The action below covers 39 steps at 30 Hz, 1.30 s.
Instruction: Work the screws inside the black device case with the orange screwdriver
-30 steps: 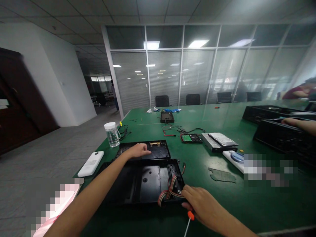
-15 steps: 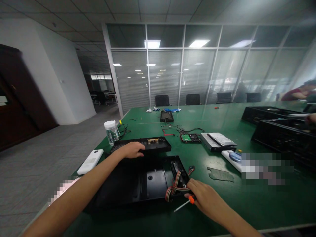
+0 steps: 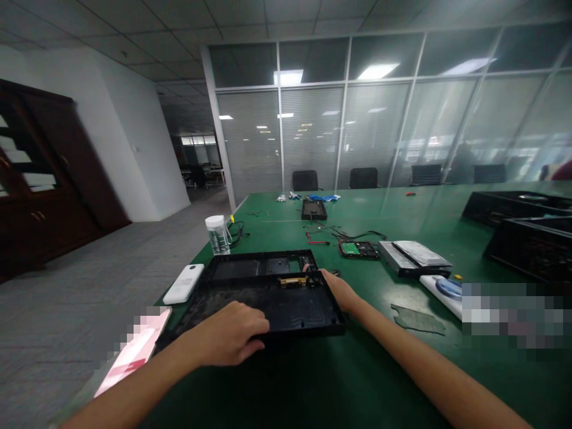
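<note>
A shallow black casing half (image 3: 250,307) with a brass-coloured strip is tilted in front of me, and my left hand (image 3: 235,336) is closed over its near rim. Behind it lies a second black casing half (image 3: 250,266), partly covered by the first, with wires at its right end. My right hand (image 3: 337,290) is at the right end of this rear half and seems to hold it. Its fingertips are mostly hidden behind the front half's corner. The orange-handled screwdriver cannot be seen now.
On the left stand a water bottle (image 3: 217,236) and a white power-bank-like device (image 3: 183,284). A green circuit board unit (image 3: 357,248), a metal drive box (image 3: 413,257) and a thin torn sheet (image 3: 417,319) lie right. Large black cases (image 3: 531,250) stand far right.
The casing half in my left hand has come nearer to me. The wired half has moved away, behind it, along with my right hand. The view has turned slightly left.
</note>
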{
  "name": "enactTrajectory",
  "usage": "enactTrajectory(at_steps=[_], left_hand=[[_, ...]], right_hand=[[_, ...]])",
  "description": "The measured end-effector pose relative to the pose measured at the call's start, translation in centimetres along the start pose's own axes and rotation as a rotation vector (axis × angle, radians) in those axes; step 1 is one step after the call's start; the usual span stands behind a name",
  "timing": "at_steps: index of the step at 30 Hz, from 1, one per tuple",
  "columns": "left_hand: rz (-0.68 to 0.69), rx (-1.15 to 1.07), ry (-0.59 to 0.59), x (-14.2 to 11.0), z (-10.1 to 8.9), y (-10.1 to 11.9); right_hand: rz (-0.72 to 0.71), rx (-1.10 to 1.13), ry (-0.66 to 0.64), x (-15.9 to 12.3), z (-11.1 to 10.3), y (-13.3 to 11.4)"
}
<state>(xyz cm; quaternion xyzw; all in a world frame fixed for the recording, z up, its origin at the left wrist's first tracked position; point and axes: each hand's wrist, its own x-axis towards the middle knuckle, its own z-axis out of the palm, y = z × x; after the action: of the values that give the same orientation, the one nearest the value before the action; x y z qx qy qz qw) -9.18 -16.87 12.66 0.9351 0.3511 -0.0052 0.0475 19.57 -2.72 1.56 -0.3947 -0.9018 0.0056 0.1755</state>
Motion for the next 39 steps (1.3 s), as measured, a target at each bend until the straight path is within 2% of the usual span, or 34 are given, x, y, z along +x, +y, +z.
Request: enactTrajectory(at_steps=[2, 4, 8, 11, 15, 17, 19, 22, 24, 27, 31, 39], left_hand=[[-0.020, 0.001, -0.020, -0.4, 1.2, 0.2], [-0.033, 0.005, -0.039, -0.4, 2.3, 0.3], [-0.019, 0.023, -0.084, 0.6, 4.1, 0.1], [-0.026, 0.058, -0.168, 2.1, 5.1, -0.5], [-0.162, 0.077, -0.317, 4.7, 5.1, -2.0], [-0.159, 0.009, -0.355, 6.8, 4.5, -3.0], [-0.048, -0.064, -0.270, 9.6, 4.1, -3.8], [0.132, 0.035, 0.102, 14.0, 4.7, -4.8], [0.216, 0.137, 0.210, 16.3, 5.9, -5.6], [0.307, 0.161, 0.250, 17.7, 8.0, -7.1], [0.334, 0.061, 0.369, 17.3, 9.9, -8.5], [0.270, -0.056, 0.436, 17.6, 10.7, -7.9]], right_hand=[[-0.078, -0.015, 0.024, -0.4, 0.4, 1.2], [-0.095, -0.066, 0.040, -1.1, 0.6, 2.7], [0.024, -0.175, 0.005, -2.5, -0.2, 5.7], [0.115, -0.184, 0.012, -3.0, -0.8, 7.8], [0.156, -0.070, 0.100, -3.3, -0.3, 9.5], [0.160, 0.013, 0.136, -3.2, 0.4, 9.8], [0.160, 0.080, 0.170, -3.0, 1.0, 9.7], [0.150, 0.129, 0.188, -2.7, 1.5, 9.1], [0.152, 0.134, 0.183, -2.6, 1.5, 8.7], [0.174, 0.132, 0.188, -2.6, 1.3, 8.6], [0.198, 0.143, 0.190, -2.7, 1.3, 9.2], [0.213, 0.172, 0.218, -2.8, 1.7, 9.4]])
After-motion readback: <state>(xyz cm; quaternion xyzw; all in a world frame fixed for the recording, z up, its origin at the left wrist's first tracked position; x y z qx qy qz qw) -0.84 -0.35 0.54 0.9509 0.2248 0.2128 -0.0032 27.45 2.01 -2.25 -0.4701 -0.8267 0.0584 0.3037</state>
